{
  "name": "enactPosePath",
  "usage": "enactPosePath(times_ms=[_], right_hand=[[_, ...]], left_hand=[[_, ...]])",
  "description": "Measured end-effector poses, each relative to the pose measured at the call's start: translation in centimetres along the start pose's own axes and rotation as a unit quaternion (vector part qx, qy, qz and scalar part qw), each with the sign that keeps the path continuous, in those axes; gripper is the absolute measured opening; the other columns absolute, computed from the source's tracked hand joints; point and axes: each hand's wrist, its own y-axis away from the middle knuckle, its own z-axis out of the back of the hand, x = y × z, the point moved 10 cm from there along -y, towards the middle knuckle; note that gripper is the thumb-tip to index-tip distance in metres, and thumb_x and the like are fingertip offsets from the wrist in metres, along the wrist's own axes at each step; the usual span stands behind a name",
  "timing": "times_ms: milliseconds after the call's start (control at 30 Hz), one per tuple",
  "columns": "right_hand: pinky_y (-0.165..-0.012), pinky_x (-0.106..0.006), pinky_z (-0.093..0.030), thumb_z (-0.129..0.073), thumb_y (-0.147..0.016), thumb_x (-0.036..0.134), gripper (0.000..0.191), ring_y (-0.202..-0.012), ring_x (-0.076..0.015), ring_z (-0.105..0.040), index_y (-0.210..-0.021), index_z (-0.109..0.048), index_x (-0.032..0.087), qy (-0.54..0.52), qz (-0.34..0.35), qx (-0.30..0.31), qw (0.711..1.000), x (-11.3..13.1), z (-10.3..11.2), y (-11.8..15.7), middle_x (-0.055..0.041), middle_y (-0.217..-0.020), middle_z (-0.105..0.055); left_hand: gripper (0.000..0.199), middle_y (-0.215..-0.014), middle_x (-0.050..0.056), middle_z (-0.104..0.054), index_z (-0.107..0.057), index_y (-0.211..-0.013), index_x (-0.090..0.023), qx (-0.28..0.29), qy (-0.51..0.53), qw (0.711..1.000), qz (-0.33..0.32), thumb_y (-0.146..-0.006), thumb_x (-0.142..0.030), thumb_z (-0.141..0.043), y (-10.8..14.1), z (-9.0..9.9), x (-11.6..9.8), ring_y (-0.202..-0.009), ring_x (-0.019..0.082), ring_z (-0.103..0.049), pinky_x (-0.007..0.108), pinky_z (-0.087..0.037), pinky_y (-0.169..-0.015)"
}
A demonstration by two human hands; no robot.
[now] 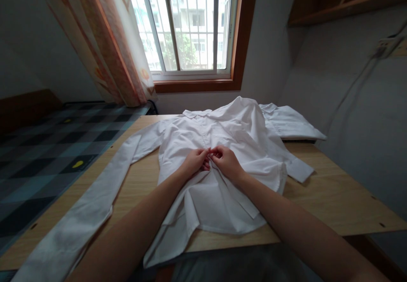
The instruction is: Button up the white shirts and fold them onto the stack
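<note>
A white long-sleeved shirt (181, 133) lies spread on a wooden table (143, 176), its collar toward the window. My left hand (197, 161) and my right hand (225, 160) meet at the middle of the shirt front. Both sets of fingers are pinched on the front edges of the cloth, lifting it slightly; any button there is too small to make out. Below the hands the lower front falls in folds, and one hem corner hangs over the table's near edge. One sleeve stretches down the left side, the other out to the right.
Folded white clothing (294, 123) lies at the table's far right. A bed with a checked cover (47, 146) adjoins the left side. Behind the table are a barred window (193, 27) and a patterned curtain (108, 40). A wall shelf (349, 6) hangs upper right.
</note>
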Motion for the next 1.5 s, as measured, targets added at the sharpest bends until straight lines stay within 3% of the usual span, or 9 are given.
enactPosePath(times_ms=[267,533,933,1233,1500], right_hand=[[-0.069,-0.027,-0.045,-0.062,-0.079,0.014,0.010,-0.070,-0.0149,-0.059,-0.086,-0.067,0.018,0.032,0.000,0.015,0.999,0.6,-0.3,0.4,-0.0011,-0.077,-0.065],[-0.069,-0.027,-0.045,-0.063,-0.079,0.017,0.007,-0.067,-0.0138,-0.056,-0.085,-0.064,0.019,0.027,0.001,0.009,1.000,1.0,0.0,0.3,0.0012,-0.072,-0.061],[-0.062,-0.027,-0.047,-0.065,-0.079,0.030,0.012,-0.063,-0.0150,-0.061,-0.080,-0.063,0.018,-0.069,-0.092,0.024,0.993,-2.3,-0.8,0.1,-0.0015,-0.072,-0.067],[-0.059,-0.026,-0.046,-0.065,-0.077,0.031,0.015,-0.061,-0.0148,-0.060,-0.082,-0.064,0.017,-0.093,-0.108,0.029,0.989,-3.1,-1.1,0.0,-0.0016,-0.071,-0.067],[-0.063,-0.026,-0.045,-0.062,-0.081,0.028,0.010,-0.064,-0.0144,-0.060,-0.082,-0.063,0.018,-0.040,-0.084,0.034,0.995,-2.4,-0.9,-0.1,-0.0001,-0.071,-0.065]], left_hand=[[0.025,-0.051,-0.003,-0.057,-0.058,-0.076,-0.016,0.022,0.033,0.999,0.010,-0.086,-0.036,-0.069,-0.4,-0.2,0.8,-0.040,0.008,-0.056,0.016,-0.047,-0.042],[0.021,-0.049,-0.005,-0.055,-0.055,-0.076,-0.018,0.007,0.023,1.000,0.009,-0.089,-0.033,-0.063,-0.5,-0.1,0.7,-0.037,0.008,-0.054,0.017,-0.046,-0.041],[0.020,-0.047,-0.005,-0.055,-0.053,-0.076,-0.019,0.008,0.008,1.000,-0.006,-0.091,-0.032,-0.056,-0.4,-0.3,0.4,-0.038,0.010,-0.054,0.018,-0.047,-0.040],[0.021,-0.048,-0.005,-0.055,-0.053,-0.077,-0.019,0.012,0.026,1.000,-0.001,-0.090,-0.033,-0.059,-0.3,-0.4,0.3,-0.037,0.009,-0.053,0.017,-0.047,-0.040],[0.017,-0.047,-0.007,-0.052,-0.051,-0.078,-0.019,-0.011,0.016,1.000,-0.003,-0.093,-0.026,-0.052,-0.3,-0.2,0.2,-0.036,0.008,-0.051,0.017,-0.047,-0.039]])
